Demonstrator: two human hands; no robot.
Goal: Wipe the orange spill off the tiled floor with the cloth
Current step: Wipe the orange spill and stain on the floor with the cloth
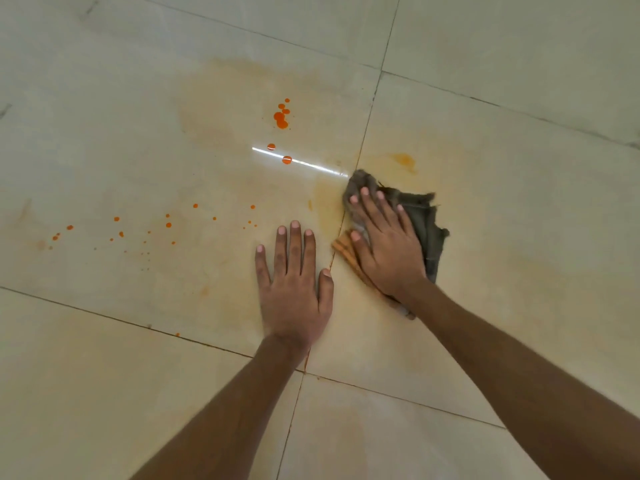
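Note:
My right hand (382, 244) presses flat on a crumpled grey-brown cloth (424, 220) with an orange-stained edge, lying just right of a tile joint. My left hand (294, 289) rests flat on the tiled floor (104, 375) beside it, fingers spread, holding nothing. Bright orange drops (281, 119) sit farther out on the tile, with two more drops (286, 160) nearer. Small orange specks (168, 224) scatter to the left. A pale orange smear (403, 159) lies just beyond the cloth, and a faint orange film (242, 84) covers the tile.
Dark grout lines (367, 129) cross the glossy beige tiles. A bright light reflection streak (311, 163) lies between the drops and the cloth. Open floor extends on all sides.

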